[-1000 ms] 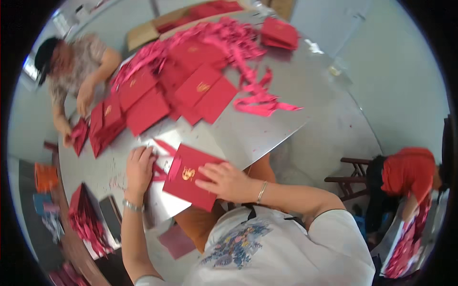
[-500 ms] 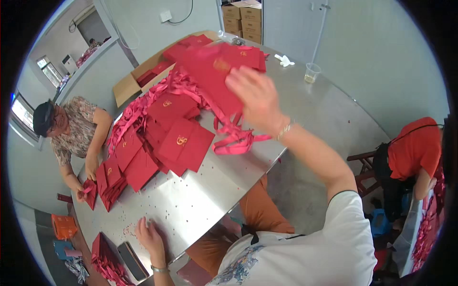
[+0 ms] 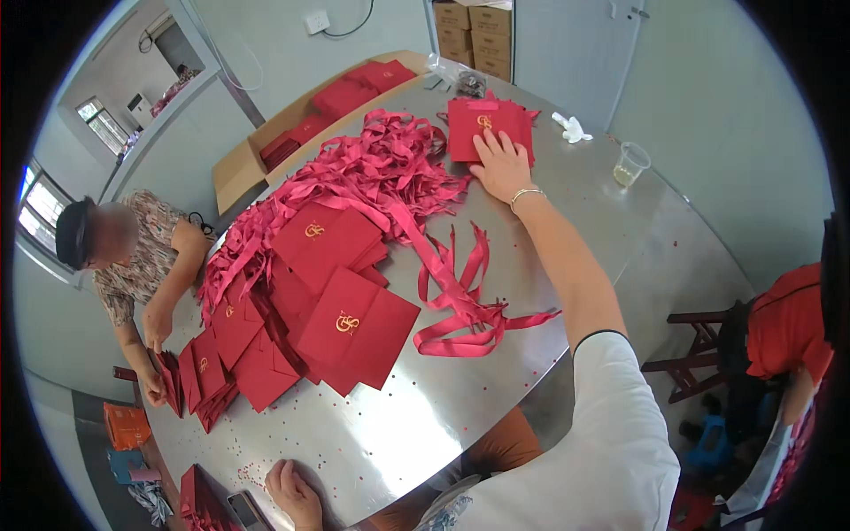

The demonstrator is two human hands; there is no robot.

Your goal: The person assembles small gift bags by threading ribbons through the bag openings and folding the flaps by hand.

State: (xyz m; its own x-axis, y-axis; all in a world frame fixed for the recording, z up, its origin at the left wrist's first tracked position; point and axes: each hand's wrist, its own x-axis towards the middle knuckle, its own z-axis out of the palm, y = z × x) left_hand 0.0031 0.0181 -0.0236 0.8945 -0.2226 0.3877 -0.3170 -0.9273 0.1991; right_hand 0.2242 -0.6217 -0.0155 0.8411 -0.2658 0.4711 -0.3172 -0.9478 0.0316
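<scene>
My right hand (image 3: 502,165) is stretched out to the far side of the metal table, its fingers lying flat on a stack of red paper bags (image 3: 465,142) with gold emblems. My left hand (image 3: 294,496) rests on the table near its front edge, fingers loosely bent and nothing visible in them. Between the hands lies a spread pile of flat red paper bags (image 3: 359,323), overlapping each other. Behind it is a large heap of pink-red ribbons (image 3: 390,150). A loose bundle of ribbons (image 3: 456,296) trails toward the table's right edge.
An open cardboard box (image 3: 235,173) with red bags stands behind the ribbons. A plastic cup (image 3: 630,165) and white crumpled item (image 3: 571,126) sit at the far right. A phone (image 3: 248,511) lies beside my left hand. One person (image 3: 146,257) handles bags at left; another (image 3: 784,319) sits at right.
My right hand has moved away with a red bag and now presses flat on the far stack. The ribbon heap is uncovered. My left hand's fingers have drawn closer together on the table.
</scene>
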